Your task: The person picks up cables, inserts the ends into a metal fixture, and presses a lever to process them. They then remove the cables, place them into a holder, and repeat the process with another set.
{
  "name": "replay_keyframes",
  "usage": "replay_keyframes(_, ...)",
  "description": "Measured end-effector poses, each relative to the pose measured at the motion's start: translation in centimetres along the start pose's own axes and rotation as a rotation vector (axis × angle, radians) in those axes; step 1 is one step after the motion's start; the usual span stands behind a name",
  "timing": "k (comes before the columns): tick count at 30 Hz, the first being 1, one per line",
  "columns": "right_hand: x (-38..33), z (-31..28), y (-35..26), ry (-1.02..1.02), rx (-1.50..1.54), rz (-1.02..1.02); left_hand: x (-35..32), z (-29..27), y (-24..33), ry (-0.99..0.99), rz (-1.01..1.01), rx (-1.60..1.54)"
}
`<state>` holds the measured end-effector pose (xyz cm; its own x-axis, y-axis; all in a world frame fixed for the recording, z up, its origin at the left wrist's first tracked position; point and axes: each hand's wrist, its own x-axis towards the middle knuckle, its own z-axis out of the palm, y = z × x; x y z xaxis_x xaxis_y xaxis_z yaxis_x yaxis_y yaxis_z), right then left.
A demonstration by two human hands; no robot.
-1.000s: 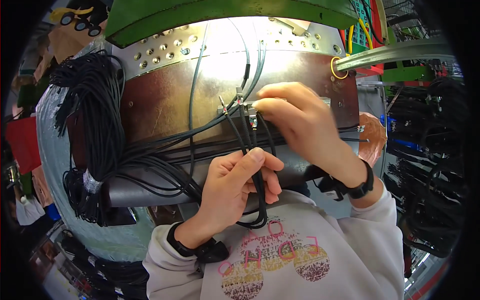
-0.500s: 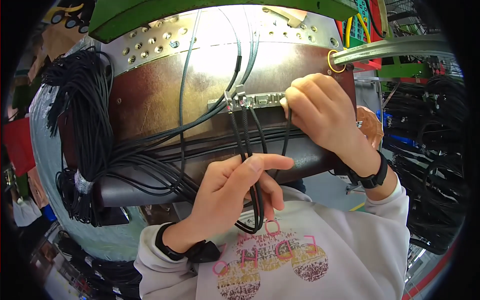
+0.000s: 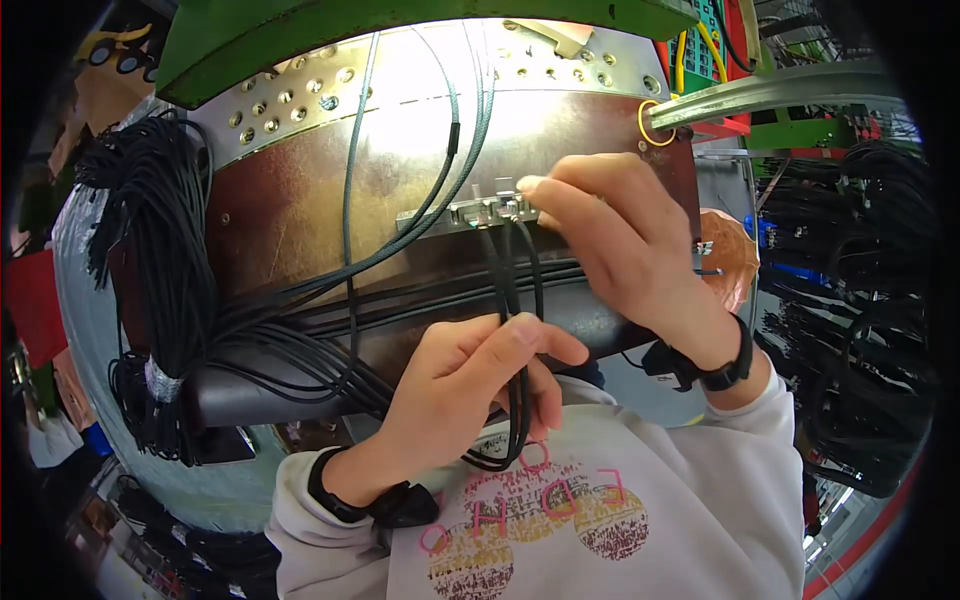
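Note:
My left hand [image 3: 475, 385] is closed loosely around several black cables, which loop down below its fingers in front of my sweater. From there the cables [image 3: 512, 290] rise to a metal strip fixture [image 3: 430, 221] on the brown board. Small metal plugs [image 3: 482, 212] sit along this strip. My right hand [image 3: 625, 235] is at the strip's right part, with its fingers curled and their tips against or right beside a plug. What lies between those fingertips is hidden.
A thick bundle of black cables [image 3: 165, 240] hangs at the board's left, tied with silvery wrap [image 3: 162, 380]. Dark braided cables cross the brown board [image 3: 290, 190]. A green beam [image 3: 400, 25] spans the top, and a metal bar [image 3: 760, 100] juts in from the right.
My right hand has moved left along the strip, and the cable that hung below its fingers now runs closer to the other plugs. My left hand keeps its hold. The view has shifted slightly.

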<state>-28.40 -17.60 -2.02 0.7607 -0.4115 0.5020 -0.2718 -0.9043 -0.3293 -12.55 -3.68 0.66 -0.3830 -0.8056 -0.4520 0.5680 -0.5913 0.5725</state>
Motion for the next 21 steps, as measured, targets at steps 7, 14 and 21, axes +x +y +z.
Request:
replay_keyframes(7,1.2,-2.6,1.5,0.001,-0.221,-0.215,-1.0,1.9,2.1,0.057,0.092,0.411)
replay_keyframes(14,-1.7,0.8,1.9,-0.017,0.367,0.295,0.9,1.6,2.5,0.055,-0.060,0.567)
replay_keyframes(21,-1.9,0.4,2.3,-0.052,0.342,0.273,2.1,1.9,3.6,0.061,-0.110,0.571)
